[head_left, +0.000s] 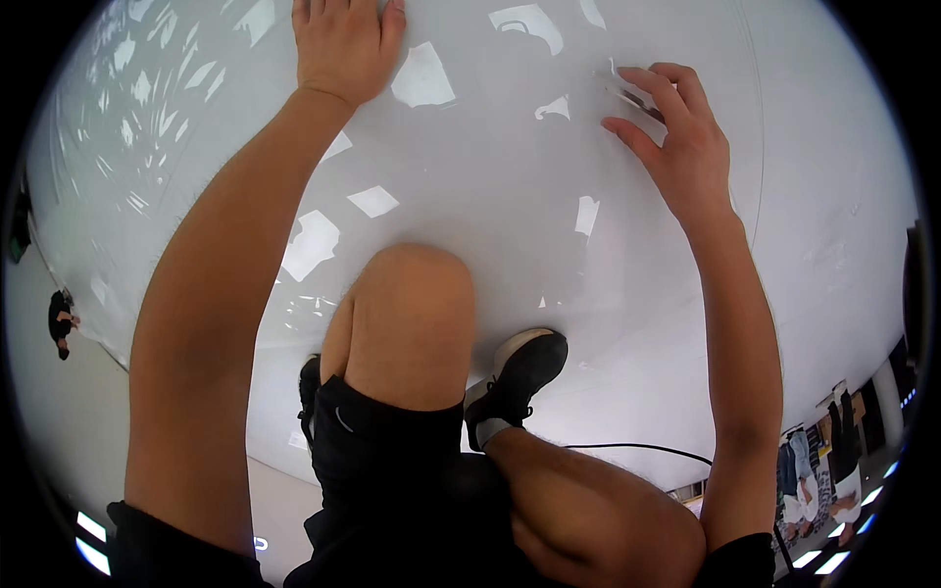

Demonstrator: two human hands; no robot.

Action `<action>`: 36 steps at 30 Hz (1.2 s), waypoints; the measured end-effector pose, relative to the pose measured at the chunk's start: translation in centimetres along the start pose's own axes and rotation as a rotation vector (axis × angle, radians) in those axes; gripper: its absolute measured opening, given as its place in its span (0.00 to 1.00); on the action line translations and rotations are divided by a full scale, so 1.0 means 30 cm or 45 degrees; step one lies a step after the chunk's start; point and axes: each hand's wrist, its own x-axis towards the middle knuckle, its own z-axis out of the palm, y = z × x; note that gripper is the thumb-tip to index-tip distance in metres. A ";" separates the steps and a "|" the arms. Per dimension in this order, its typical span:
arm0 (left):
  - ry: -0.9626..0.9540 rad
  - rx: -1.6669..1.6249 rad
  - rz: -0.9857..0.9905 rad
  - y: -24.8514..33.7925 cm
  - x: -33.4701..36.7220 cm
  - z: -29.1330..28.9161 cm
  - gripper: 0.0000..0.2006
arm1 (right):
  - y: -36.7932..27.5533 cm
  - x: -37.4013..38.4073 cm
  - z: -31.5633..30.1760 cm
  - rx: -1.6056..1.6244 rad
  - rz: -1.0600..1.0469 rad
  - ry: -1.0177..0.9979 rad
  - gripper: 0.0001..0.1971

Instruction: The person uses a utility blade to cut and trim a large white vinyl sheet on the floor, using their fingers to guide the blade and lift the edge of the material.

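At the top left, my left hand (345, 47) lies flat on a glossy white sheet-like surface (520, 196), its fingertips cut off by the edge of the picture. My right hand (676, 127) is at the upper right, palm turned inward, thumb and bent fingers apart. Between that thumb and index finger shows a small shiny, partly clear shape with a dark streak (637, 100); whether it is a fold in the sheet or a separate piece, I cannot tell. No firm grip on it is visible.
My bare knee (417, 294) and a black shoe (520, 377) are low in the middle, over the surface. A black cable (637, 447) runs right from near my leg. One person (62, 323) is at the far left; other people (804, 485) are at the lower right.
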 end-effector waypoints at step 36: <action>0.056 -0.084 -0.015 -0.021 -0.059 0.059 0.28 | 0.026 0.233 0.141 -0.021 -0.587 -0.218 0.07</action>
